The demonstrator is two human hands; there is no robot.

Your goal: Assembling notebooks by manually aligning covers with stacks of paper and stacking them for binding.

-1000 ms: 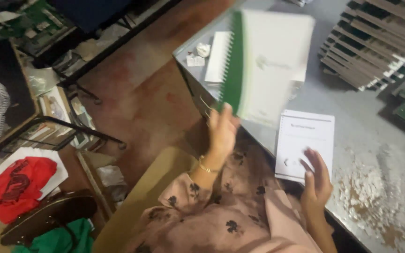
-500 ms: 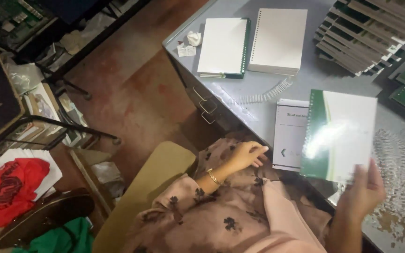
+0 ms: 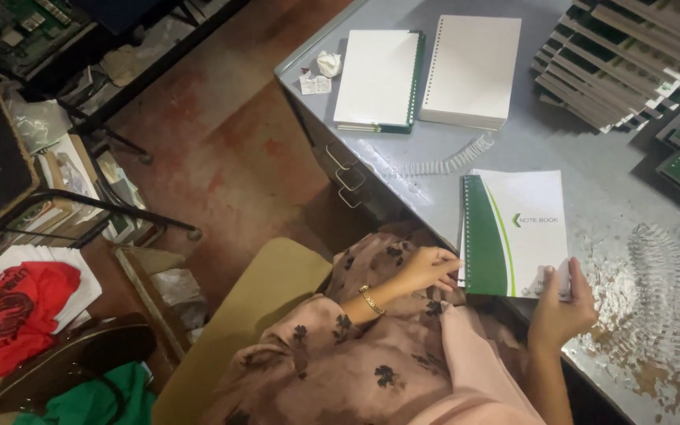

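While the green-and-white notebook (image 3: 515,233) lies flat at the near edge of the grey metal table (image 3: 584,149), I see both hands at its lower end. My view shows the right hand (image 3: 560,308) gripping the notebook's near right corner, thumb on the cover, fingers beneath. The left hand (image 3: 428,267), a gold bracelet (image 3: 371,301) on its wrist, is loosely curled, fingertips touching the punched left edge near the bottom corner; I cannot tell whether it pinches anything. Just beyond the notebook lies a clear plastic spiral coil (image 3: 444,161). Farther back sit a closed white pad with green binding (image 3: 379,79) and, beside it, an unbound stack of punched white sheets (image 3: 472,69). Fanned green-and-white covers (image 3: 623,59) occupy the far right corner. More loose coils (image 3: 670,283) lie right of the notebook.
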